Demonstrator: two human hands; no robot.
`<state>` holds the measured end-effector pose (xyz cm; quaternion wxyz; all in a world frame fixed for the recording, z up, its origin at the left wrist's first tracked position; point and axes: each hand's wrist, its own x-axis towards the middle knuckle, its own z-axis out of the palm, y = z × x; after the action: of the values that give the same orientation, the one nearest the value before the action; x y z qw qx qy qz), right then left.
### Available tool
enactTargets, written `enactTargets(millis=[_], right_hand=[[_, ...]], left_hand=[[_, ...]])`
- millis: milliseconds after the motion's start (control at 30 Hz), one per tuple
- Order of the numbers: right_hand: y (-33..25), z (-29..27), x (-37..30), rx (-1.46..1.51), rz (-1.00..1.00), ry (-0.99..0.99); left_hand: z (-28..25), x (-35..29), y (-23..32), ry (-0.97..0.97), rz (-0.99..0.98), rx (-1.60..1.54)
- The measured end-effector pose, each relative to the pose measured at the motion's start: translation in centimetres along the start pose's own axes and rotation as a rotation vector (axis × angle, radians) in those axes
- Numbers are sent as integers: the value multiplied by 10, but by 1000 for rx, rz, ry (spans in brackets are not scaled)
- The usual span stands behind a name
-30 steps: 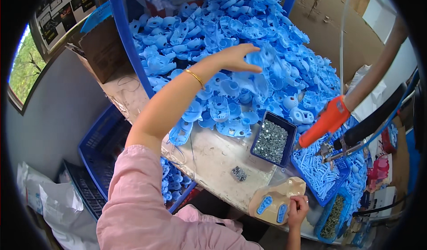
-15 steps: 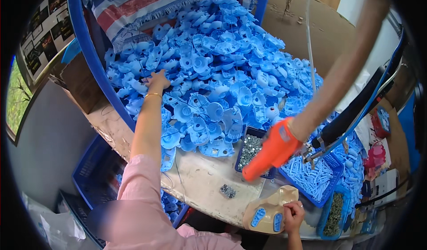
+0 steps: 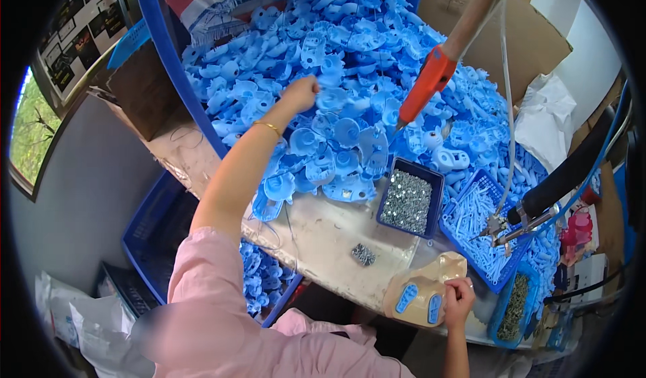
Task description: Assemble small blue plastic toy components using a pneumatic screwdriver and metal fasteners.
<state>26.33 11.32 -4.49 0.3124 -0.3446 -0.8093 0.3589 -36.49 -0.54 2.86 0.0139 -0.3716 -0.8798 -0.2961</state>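
My left hand (image 3: 301, 94) is closed over the heap of light-blue plastic shells (image 3: 346, 132). A blurred blue patch shows at its fingertips, and I cannot make out what they grip. Low on the right, my right hand (image 3: 459, 298) has its fingers curled at the edge of a tan moulded fixture (image 3: 420, 280). What that hand pinches, if anything, is hidden. Two small blue ribbed pieces (image 3: 407, 298) sit in the fixture's recesses. A red-orange power screwdriver (image 3: 431, 82) hangs tip-down from a tan tube over the heap, apart from both hands.
A dark-blue tray of small silvery metal parts (image 3: 408, 200) stands mid-table, a small pile (image 3: 363, 254) nearer me. To the right are a blue basket of slim blue parts (image 3: 479, 227), a screw tub (image 3: 513, 307) and a black jointed arm (image 3: 565, 183). Below left, a blue crate (image 3: 155, 233).
My left hand has moved right across the heap and its fingers have closed. The screwdriver has swung up and away from the metal-parts tray. My right hand stays by the fixture; the view has shifted.
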Motion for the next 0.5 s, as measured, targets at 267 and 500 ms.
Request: enactTargets(millis=[267,500], right_hand=[[0,-1,-4,40,-67,-16],[-6,-4,-6,7,-57,-6]], left_hand=[[-16,-41,37,-180,210,284],[-42,-72,53,-112,191,355]])
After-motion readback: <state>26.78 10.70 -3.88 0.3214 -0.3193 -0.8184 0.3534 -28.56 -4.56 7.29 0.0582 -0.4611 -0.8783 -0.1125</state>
